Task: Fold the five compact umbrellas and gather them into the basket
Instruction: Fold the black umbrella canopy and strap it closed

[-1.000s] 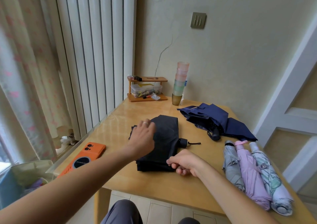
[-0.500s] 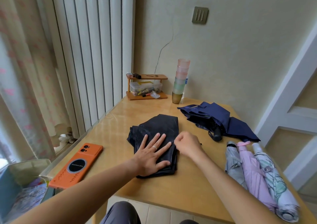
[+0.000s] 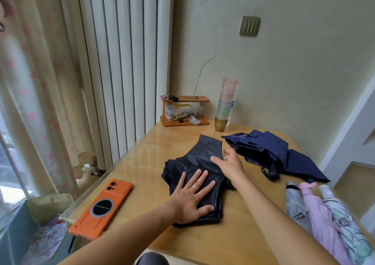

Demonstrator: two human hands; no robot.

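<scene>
A black compact umbrella (image 3: 200,155) lies flattened on the wooden table (image 3: 233,238). My left hand (image 3: 192,195) presses flat on its near half, fingers spread. My right hand (image 3: 229,163) rests with straight fingers on its right edge, smoothing the cloth. A navy umbrella (image 3: 269,153) lies loose and unfolded at the back right, its black handle toward me. Three rolled umbrellas sit at the right front: grey (image 3: 294,202), pink (image 3: 322,222) and white patterned (image 3: 349,224). A blue basket (image 3: 14,224) stands on the floor at the lower left.
An orange phone (image 3: 101,206) lies on the table's left front. At the back stand a small wooden shelf with a clear box (image 3: 183,110) and a stack of coloured cups (image 3: 225,104). Curtains and vertical blinds hang on the left.
My right hand has slid from the umbrella's near right edge farther up along the cloth and opened flat. My left hand stays pressed on the black umbrella.
</scene>
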